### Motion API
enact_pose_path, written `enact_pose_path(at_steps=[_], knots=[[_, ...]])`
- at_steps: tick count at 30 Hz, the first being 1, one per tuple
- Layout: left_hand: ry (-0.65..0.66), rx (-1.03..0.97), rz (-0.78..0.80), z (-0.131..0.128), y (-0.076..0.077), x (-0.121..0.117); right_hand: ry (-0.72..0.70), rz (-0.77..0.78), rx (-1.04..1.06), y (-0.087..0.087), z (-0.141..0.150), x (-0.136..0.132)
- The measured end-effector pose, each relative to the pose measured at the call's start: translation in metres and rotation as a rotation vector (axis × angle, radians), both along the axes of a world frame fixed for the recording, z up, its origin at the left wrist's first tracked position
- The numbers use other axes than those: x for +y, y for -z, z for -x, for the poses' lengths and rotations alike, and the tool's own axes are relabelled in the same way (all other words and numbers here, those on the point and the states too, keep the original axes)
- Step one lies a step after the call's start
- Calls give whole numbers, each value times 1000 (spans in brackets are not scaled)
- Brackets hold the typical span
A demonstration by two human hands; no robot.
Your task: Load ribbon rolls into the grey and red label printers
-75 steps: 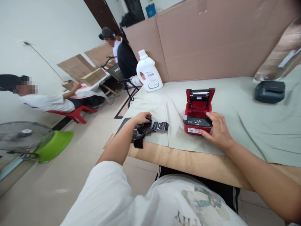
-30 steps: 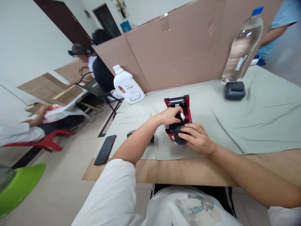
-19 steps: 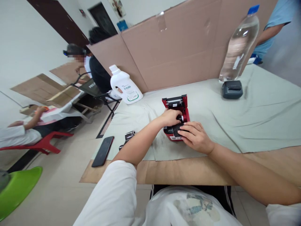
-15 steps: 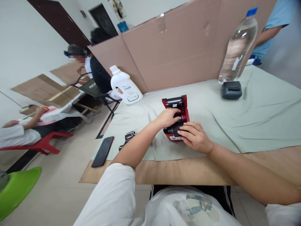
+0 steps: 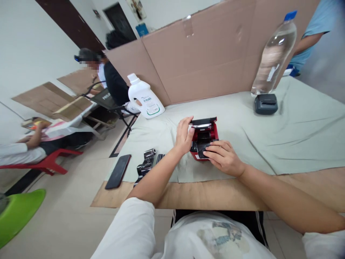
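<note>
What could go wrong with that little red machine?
The lid is up, with the left hand at its edge, so it might pinch fingers if it dropped. The right hand is on the black strip, which could crease or slip if pulled crooked. And the phone lies near the table's edge, so a bump might knock it off.

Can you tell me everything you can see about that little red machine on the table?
The red machine is a small, boxy device, apparently plastic, sitting on the pale cloth. Its black-and-red lid is raised, with a shiny bar along it. Dark material shows in the red interior, and a black strip drapes over the front, near a small white label. The left hand is at the lid's left edge; the right hand's fingers rest on the strip.
</note>
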State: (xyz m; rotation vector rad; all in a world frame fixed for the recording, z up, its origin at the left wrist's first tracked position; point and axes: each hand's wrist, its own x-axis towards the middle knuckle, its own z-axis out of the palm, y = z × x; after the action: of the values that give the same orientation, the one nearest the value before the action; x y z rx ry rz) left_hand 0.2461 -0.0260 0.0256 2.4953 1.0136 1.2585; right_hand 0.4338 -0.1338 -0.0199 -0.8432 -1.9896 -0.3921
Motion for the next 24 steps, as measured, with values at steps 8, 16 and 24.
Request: enact_pose_path(at_steps=[8,16,24], knots=[[-73,63,-87,7,35,-50,41,43,37,5,-4,4],[-67,26,-138,8,43,-46,145,164,-9,4,-12,16],[-74,-6,-180,8,47,-46,153,209,-11,0,-14,15]])
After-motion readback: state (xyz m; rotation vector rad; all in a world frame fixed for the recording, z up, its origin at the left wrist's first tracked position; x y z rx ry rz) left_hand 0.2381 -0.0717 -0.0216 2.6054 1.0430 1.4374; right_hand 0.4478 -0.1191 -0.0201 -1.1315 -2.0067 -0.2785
